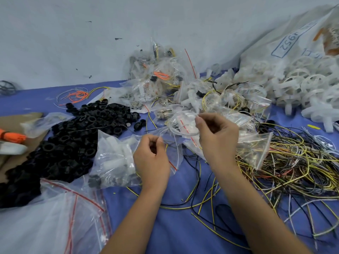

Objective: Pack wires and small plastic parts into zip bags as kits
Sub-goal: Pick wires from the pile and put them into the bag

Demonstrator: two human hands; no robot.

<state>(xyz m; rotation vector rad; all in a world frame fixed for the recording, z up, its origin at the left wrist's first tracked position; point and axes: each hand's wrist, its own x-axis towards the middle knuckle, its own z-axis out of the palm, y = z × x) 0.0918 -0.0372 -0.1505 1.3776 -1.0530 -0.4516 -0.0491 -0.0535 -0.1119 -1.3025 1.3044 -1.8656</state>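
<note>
My left hand (153,158) and my right hand (218,138) hold a small clear zip bag (180,125) with a red seal line above the blue table (174,226). The left thumb and fingers pinch the bag's lower edge; the right fingers pinch its upper right rim. A coil of pale wire shows inside the bag. A tangle of yellow, black and white wires (293,165) lies to the right. A heap of black plastic rings (73,143) lies to the left. White plastic wheels (302,83) spill from a sack at the far right.
Filled zip bags (161,83) are piled against the wall behind. A bag of white tubes (113,158) lies beside my left hand. Empty zip bags (55,217) lie at the near left. Orange wires (77,96) and a cardboard piece (16,121) sit at the left.
</note>
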